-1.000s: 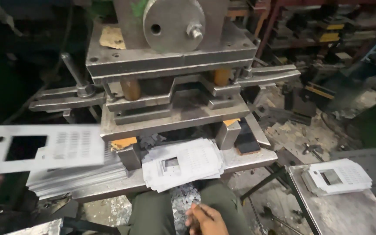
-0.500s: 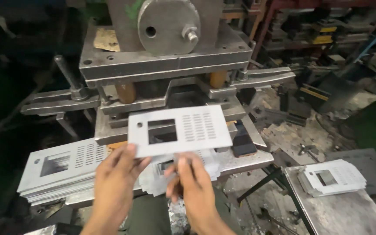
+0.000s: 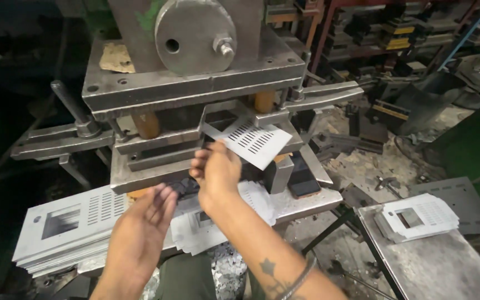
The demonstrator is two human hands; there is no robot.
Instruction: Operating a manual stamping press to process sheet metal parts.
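A steel punch press (image 3: 195,83) filled the upper centre of the frame. At lower left lay a stack of punched metal panels (image 3: 73,222). The right hand (image 3: 218,172) pinched a slotted panel (image 3: 251,141), apparently partly inside the press opening. The left hand (image 3: 143,222) hung open-palmed, grasping nothing.

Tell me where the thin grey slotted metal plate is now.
In the head view, the thin grey slotted metal plate sits centre frame, held by the right hand at the steel press opening.
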